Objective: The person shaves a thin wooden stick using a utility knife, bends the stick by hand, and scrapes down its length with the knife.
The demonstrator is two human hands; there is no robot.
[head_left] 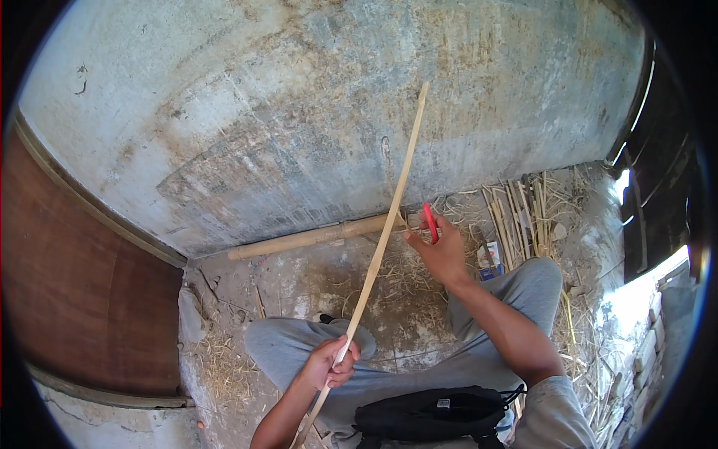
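A long, pale bamboo strip (pixel 378 258) slants from the lower edge up toward the wall, its far end raised in the air. My left hand (pixel 333 364) is closed around its lower part, above my left thigh. Red plastic shows at the fingers of my right hand (pixel 441 251); this is a slim red-handled tool (pixel 429 221), its working end hard to make out. That hand is held just right of the strip, apart from it. Thin curled shavings appear beside the strip near the right fingertips.
A thick bamboo pole (pixel 314 237) lies along the foot of the stained wall (pixel 299 112). Several cut strips (pixel 516 217) and shavings litter the right. A blue-and-white packet (pixel 490 260) lies by my right knee. A black waist bag (pixel 430 415) rests on my lap.
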